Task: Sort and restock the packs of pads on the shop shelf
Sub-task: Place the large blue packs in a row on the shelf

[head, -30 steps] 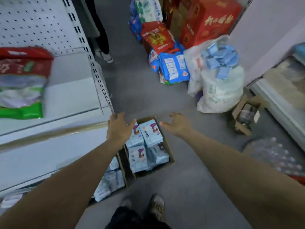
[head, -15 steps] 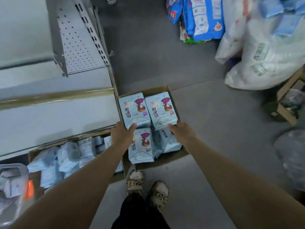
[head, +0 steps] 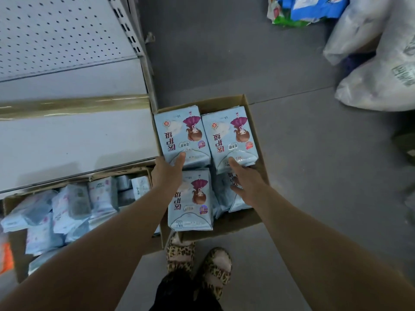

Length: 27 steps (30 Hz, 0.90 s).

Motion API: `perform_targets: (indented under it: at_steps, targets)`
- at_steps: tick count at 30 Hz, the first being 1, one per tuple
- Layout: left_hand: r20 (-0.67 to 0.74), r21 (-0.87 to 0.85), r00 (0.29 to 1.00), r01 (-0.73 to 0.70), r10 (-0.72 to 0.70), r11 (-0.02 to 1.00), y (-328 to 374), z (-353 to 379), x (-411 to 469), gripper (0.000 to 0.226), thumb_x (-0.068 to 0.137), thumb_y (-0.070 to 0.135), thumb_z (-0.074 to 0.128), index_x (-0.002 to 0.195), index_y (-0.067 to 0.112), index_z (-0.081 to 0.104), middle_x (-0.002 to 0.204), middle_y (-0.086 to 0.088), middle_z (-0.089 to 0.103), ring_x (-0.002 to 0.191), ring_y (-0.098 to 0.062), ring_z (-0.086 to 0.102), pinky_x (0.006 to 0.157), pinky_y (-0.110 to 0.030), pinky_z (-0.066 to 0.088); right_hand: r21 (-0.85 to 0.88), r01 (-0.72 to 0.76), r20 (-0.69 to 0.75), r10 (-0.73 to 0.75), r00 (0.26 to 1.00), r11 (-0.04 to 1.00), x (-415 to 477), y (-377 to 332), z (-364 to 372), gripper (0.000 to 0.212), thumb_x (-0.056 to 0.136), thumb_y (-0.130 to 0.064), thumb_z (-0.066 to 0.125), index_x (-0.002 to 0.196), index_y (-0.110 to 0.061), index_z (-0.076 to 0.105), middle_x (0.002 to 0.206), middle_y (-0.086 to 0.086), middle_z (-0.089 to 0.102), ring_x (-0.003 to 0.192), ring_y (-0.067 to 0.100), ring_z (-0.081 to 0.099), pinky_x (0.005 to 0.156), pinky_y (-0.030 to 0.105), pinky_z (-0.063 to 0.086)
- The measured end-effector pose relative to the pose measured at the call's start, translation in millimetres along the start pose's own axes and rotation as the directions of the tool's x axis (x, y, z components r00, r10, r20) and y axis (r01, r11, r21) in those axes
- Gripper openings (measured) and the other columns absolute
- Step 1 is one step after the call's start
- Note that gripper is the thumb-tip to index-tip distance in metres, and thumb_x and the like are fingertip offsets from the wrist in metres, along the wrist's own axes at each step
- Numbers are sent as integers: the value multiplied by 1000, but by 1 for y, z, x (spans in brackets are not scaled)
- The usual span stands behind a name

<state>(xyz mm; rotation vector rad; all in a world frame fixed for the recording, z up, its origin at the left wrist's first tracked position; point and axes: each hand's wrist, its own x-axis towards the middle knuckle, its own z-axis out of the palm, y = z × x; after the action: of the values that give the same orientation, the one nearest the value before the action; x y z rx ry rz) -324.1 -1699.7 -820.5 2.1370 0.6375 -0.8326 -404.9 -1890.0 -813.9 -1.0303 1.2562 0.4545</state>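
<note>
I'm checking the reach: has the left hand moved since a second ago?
Yes. Against the box, the left hand has come from its far left corner back to mid-box, fingers now touching the far-left pack at its near end.

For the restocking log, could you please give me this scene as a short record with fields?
box: open, on the floor by the shelf, holds pad packs
left pack: far row, face up
right pack: far row, face up, beside the left pack
left hand: on the left pack's near edge; grip unclear
right hand: fingers laid on the right pack's near edge
second box: partly under the shelf, holds loose packs
sacks: white, on the floor at right
</note>
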Motion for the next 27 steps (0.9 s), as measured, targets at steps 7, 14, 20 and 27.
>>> perform_targets:
  at_steps: [7, 14, 20, 27]
  targets:
    - [103, -129, 993, 68, -54, 989, 3, -3, 15, 103, 53, 96, 56, 120, 18, 58, 104, -4, 71, 87, -24, 71, 64, -37, 60, 170, 89, -3, -90, 996, 981, 17, -3, 5, 46, 89, -41, 74, 127, -18, 63, 112, -2, 70, 107, 17, 64, 88, 33, 54]
    - [262, -222, 961, 144, -84, 964, 8, 4, 34, 120, 37, 101, 56, 130, 24, 55, 112, -1, 70, 99, -25, 68, 88, -49, 56, 293, 102, -39, -95, 995, 951, 32, -10, 24, 50, 82, -41, 82, 122, -15, 66, 118, 4, 73, 112, 24, 67, 79, 35, 56]
    - [353, -308, 928, 238, -121, 921, 10, 2, 34, 92, 52, 83, 68, 122, 24, 63, 109, -4, 74, 98, -28, 72, 90, -50, 57, 384, 159, 54, -193, 980, 910, 45, -15, 25, 62, 82, -39, 79, 136, -17, 59, 125, 8, 71, 116, 31, 67, 102, 55, 52]
    - [254, -379, 957, 229, -137, 897, 10, 4, 34, 57, 71, 63, 77, 109, 21, 68, 103, -3, 75, 95, -27, 72, 89, -50, 58, 401, 108, 116, -167, 979, 910, 41, -14, 22, 21, 92, -24, 73, 112, -28, 66, 117, 3, 75, 113, 25, 68, 101, 46, 54]
